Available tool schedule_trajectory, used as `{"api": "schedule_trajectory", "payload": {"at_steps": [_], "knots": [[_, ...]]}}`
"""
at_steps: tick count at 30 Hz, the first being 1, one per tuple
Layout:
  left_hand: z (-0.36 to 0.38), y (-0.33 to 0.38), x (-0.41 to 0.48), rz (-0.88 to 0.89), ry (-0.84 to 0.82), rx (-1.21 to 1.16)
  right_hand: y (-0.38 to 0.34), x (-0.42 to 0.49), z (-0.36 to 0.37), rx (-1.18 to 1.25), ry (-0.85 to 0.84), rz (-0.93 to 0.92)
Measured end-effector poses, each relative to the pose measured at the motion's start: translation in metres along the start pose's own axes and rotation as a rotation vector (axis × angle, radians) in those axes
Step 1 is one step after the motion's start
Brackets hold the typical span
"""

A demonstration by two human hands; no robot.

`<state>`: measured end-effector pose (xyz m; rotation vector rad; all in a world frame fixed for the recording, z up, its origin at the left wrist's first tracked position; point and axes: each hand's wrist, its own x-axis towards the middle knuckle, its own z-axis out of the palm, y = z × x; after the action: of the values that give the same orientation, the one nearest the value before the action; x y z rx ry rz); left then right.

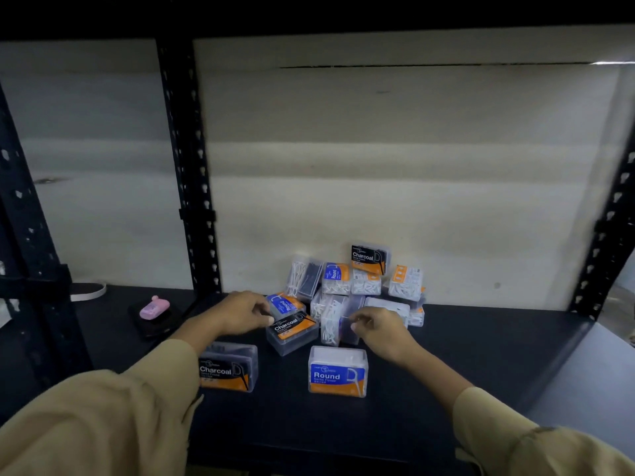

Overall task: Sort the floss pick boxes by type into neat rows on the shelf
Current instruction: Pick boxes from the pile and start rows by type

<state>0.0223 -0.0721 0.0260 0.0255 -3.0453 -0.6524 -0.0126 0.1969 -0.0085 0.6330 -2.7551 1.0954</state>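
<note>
Two boxes are already standing apart at the shelf's (481, 355) front edge, a "Charcoal" box (228, 371) on the left and a blue "Round" box (338, 371) on the right, and I am judging these to be the starts of my two rows. My left hand (240, 312) is pinching the corner of another "Charcoal"-labelled box (292, 333) at the front of the jumbled pile (357, 290), while my right hand (376, 326) is curling loosely against a clear box of white picks (331, 321), though I cannot tell whether it is gripping. I am thinking it best to lift rather than drag, so the heap behind is not toppling, and set label forward.
</note>
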Motion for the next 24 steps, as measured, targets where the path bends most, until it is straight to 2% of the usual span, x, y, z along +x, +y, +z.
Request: {"api": "schedule_trajectory", "payload": {"at_steps": [4,8,13,24], "knots": [[0.014,0.007,0.025,-0.04,-0.099,0.106,0.008,0.022,-0.001,-0.136,0.026,0.072],[0.027,0.006,0.042,-0.101,-0.184,0.146,0.005,0.035,0.005,-0.163,-0.045,0.104],[0.029,0.005,0.046,-0.091,-0.184,0.174,0.006,0.038,0.01,-0.265,-0.093,0.095],[0.01,-0.002,0.025,-0.123,-0.261,0.151,-0.002,0.022,0.008,-0.26,-0.029,0.116]]}}
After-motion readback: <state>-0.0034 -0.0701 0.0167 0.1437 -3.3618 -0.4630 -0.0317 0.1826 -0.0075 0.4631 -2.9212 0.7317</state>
